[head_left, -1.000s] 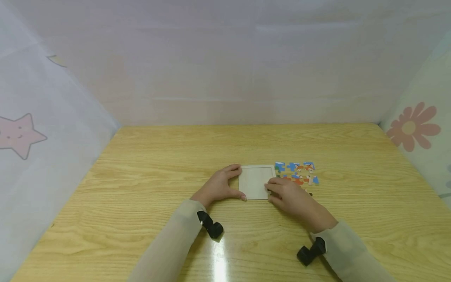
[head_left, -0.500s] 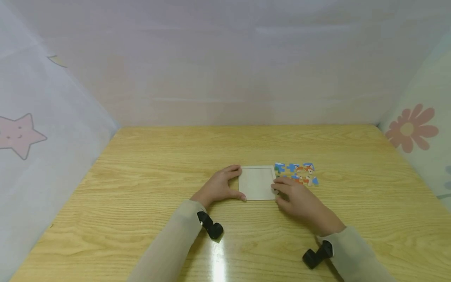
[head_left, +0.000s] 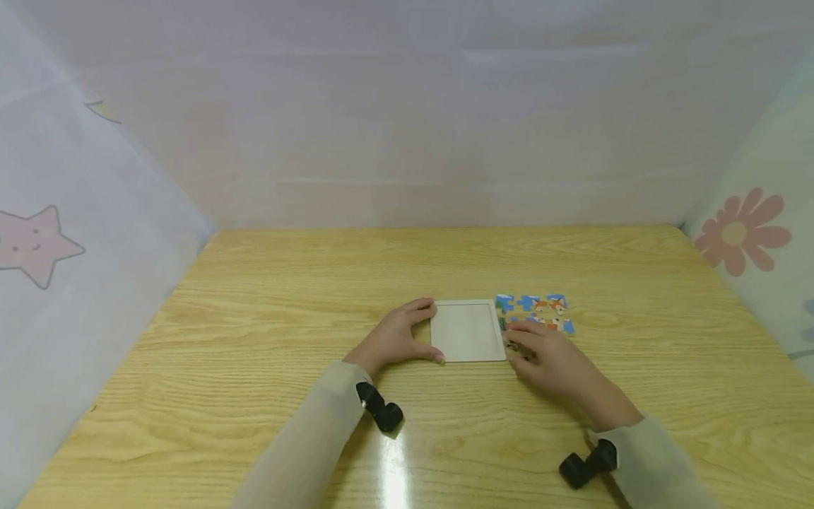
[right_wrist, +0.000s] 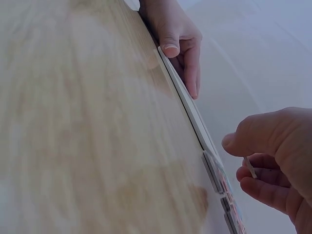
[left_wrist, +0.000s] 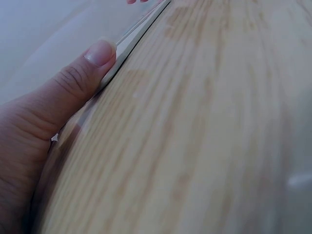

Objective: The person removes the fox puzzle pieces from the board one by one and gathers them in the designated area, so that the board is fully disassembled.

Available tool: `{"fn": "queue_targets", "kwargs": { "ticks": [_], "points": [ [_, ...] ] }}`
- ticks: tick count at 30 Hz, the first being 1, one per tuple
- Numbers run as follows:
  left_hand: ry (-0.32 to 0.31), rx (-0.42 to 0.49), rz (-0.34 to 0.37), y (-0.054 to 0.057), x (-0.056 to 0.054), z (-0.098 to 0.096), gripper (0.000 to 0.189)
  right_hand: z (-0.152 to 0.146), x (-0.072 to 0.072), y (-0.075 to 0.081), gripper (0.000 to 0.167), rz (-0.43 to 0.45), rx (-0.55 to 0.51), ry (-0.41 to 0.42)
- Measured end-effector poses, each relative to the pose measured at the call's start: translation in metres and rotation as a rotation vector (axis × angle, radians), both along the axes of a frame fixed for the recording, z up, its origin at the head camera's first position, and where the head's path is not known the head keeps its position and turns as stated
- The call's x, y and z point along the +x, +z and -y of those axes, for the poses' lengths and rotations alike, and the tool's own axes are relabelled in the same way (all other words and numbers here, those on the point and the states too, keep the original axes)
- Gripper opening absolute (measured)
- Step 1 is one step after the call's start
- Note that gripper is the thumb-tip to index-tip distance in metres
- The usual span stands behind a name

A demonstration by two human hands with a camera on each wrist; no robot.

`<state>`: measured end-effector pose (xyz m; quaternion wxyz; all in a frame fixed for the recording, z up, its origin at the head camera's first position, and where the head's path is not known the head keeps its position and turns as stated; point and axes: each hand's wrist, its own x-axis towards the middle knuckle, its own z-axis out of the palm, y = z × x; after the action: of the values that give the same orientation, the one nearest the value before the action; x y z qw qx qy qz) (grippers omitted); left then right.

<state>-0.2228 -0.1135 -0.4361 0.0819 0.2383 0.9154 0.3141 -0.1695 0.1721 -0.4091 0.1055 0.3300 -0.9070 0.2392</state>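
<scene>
A pale wooden puzzle tray point(head_left: 467, 332) with a raised rim lies flat on the table. My left hand point(head_left: 396, 336) grips its left side, fingers at the far corner and thumb at the near one. In the left wrist view the thumb point(left_wrist: 92, 63) presses on the tray's edge. Just right of the tray is my right hand point(head_left: 556, 360), low over the table. Between its thumb and fingers the right wrist view shows a small thin puzzle piece point(right_wrist: 250, 167), seen nearly edge-on. Its printed face cannot be made out.
Right of the tray lie several loose puzzle pieces point(head_left: 557, 304) with blue sky and an orange animal; my right hand hides some. The wood-grain table point(head_left: 305, 283) meets a pale cloth backdrop point(head_left: 407, 141) at the back and sides.
My right hand has moved right, from over the tray's right part to beside it, baring the near right corner. The puzzle piece travelled with it. The left hand and tray stayed put.
</scene>
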Motion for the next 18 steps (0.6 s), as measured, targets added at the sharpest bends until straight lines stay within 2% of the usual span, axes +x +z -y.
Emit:
{"fn": "queue_targets", "kwargs": {
  "ticks": [9,18],
  "points": [
    [0.002,0.006,0.007,0.002,0.001,0.000,0.097,-0.011,0.006,0.006,0.039,0.162,0.055,-0.131],
    [0.006,0.001,0.006,0.002,0.001,-0.001,0.097,-0.020,0.006,0.012,0.037,0.133,0.090,-0.141]
  ]
}}
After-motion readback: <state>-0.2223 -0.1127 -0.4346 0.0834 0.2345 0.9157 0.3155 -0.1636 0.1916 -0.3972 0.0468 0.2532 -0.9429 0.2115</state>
